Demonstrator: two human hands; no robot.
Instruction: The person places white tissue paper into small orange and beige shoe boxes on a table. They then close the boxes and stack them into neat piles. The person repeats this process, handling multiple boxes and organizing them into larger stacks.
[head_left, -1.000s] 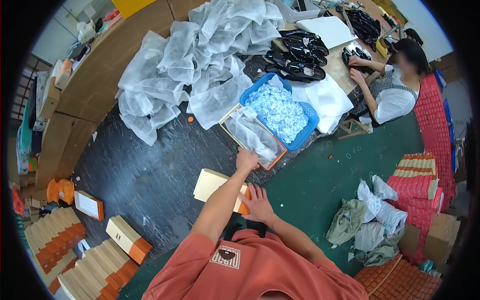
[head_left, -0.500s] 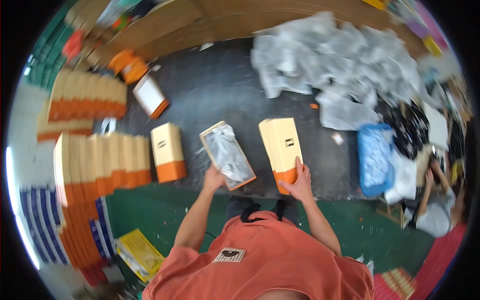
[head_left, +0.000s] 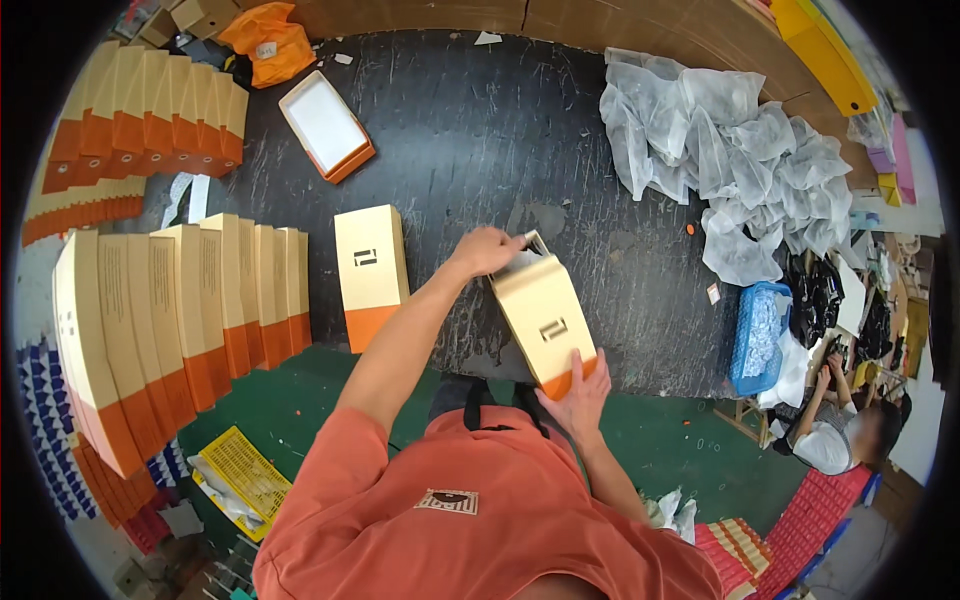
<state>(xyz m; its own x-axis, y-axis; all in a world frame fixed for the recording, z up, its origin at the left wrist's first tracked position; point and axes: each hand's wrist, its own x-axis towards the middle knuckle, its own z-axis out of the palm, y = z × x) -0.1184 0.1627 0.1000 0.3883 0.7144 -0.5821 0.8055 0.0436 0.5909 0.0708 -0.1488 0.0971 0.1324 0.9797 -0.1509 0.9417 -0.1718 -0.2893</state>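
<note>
A cream-and-orange cardboard box [head_left: 520, 262] lies tilted near the table's front edge, pale wrapping showing at its exposed far end. Its lid [head_left: 546, 322] covers most of it, set back toward me. My right hand [head_left: 582, 392] grips the lid's orange near end, thumb on one side and fingers on the other. At the far left corner, my left hand [head_left: 487, 250] is curled, its fingertips pinching the box's rim beside the wrapping. Left of that arm lies another closed box [head_left: 372, 270] of the same kind.
Rows of similar boxes [head_left: 180, 310] stand at the left. An open box part [head_left: 325, 125] with a white inside and an orange bag [head_left: 268, 45] lie farther back. Crumpled translucent sheets [head_left: 720, 140] and a blue basket [head_left: 762, 340] occupy the right. Another person [head_left: 835, 430] sits beyond.
The lid in my right hand has come over the open box, covering most of it. My left hand has moved from the box's near end to its far end. The view has shifted.
</note>
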